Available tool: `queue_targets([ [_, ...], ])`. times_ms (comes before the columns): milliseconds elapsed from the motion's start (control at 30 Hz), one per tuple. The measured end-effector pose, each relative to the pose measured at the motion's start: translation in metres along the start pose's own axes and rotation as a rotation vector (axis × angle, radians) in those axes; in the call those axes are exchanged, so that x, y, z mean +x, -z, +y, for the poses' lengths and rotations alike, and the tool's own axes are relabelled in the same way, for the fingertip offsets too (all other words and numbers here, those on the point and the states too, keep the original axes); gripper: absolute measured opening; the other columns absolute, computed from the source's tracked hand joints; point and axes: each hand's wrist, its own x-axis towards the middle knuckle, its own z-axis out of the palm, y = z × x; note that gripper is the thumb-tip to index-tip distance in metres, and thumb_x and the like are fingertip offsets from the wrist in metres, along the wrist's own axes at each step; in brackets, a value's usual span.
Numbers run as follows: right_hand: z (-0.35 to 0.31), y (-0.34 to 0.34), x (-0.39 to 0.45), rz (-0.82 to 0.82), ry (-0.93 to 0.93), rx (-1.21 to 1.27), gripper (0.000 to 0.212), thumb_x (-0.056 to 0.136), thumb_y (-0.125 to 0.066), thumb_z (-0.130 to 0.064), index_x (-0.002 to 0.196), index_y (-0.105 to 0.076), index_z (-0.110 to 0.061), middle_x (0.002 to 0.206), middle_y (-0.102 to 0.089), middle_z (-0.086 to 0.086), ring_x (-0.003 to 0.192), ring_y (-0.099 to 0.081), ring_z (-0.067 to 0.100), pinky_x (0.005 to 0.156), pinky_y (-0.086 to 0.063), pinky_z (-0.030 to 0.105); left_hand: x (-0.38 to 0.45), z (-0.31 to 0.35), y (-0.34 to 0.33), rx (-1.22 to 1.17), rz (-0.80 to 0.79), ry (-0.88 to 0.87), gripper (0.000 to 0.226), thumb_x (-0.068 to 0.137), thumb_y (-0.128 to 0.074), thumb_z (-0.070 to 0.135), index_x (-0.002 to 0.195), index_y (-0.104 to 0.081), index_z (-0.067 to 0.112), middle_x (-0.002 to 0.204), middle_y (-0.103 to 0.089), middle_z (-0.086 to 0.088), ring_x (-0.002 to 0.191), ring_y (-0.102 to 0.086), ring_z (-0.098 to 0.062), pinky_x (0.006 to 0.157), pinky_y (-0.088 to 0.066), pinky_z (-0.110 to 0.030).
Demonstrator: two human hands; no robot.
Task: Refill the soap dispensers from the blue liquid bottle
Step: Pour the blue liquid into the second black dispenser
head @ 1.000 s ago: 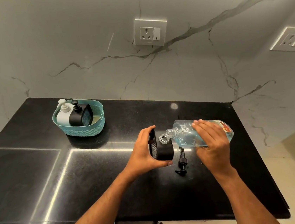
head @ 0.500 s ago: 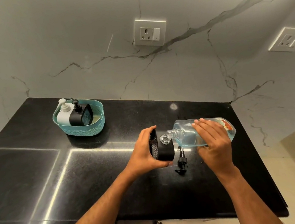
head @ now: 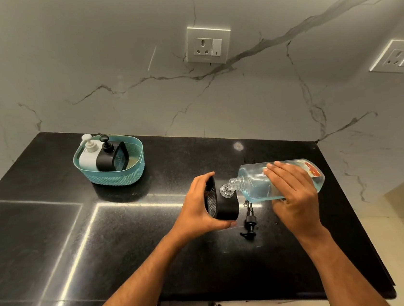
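My left hand (head: 196, 203) grips a black soap dispenser (head: 224, 207) standing on the black counter, its pump off and its neck open. My right hand (head: 293, 190) holds a clear bottle of blue liquid (head: 257, 184) tipped nearly flat, its mouth right over the dispenser's opening. The blue liquid lies along the bottle's lower side. The black pump head (head: 249, 223) lies on the counter just in front of the dispenser, between my hands.
A teal basket (head: 120, 174) at the back left holds a white pump dispenser (head: 89, 154) and another black one (head: 106, 155). Marble walls carry sockets (head: 207, 44) behind and to the right. The counter's front edge (head: 275, 298) and right edge are close; a bare foot shows below.
The bottle's mouth has stayed at the dispenser's opening while its rear end dropped slightly. Both hands have kept their grips and barely moved.
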Motion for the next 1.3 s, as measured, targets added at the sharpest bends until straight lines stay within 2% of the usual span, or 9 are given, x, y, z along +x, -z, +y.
queue_targets([
  [600, -0.0003, 0.0014, 0.0028, -0.016, 0.008, -0.004, 0.069, 0.065, -0.089, 0.006, 0.131, -0.068, -0.003, 0.134, -0.068, 0.013, 0.132, -0.06, 0.031, 0.108, -0.049, 0.055, 0.0, -0.0012, 0.0009, 0.017, -0.002, 0.0, 0.126, 0.054, -0.1, 0.054, 0.157, -0.035, 0.02, 0.148, -0.043, 0.009, 0.138, -0.047, -0.009, 0.114, -0.049, -0.033],
  [1300, -0.001, 0.0061, 0.0062, -0.031, 0.028, -0.03, 0.068, 0.065, -0.091, 0.003, 0.129, -0.07, -0.002, 0.132, -0.069, 0.014, 0.129, -0.062, 0.033, 0.105, -0.051, 0.056, 0.001, -0.0036, 0.0011, 0.033, -0.005, -0.011, 0.126, 0.054, -0.099, 0.057, 0.157, -0.034, 0.023, 0.148, -0.043, 0.011, 0.137, -0.046, -0.006, 0.113, -0.049, -0.028],
])
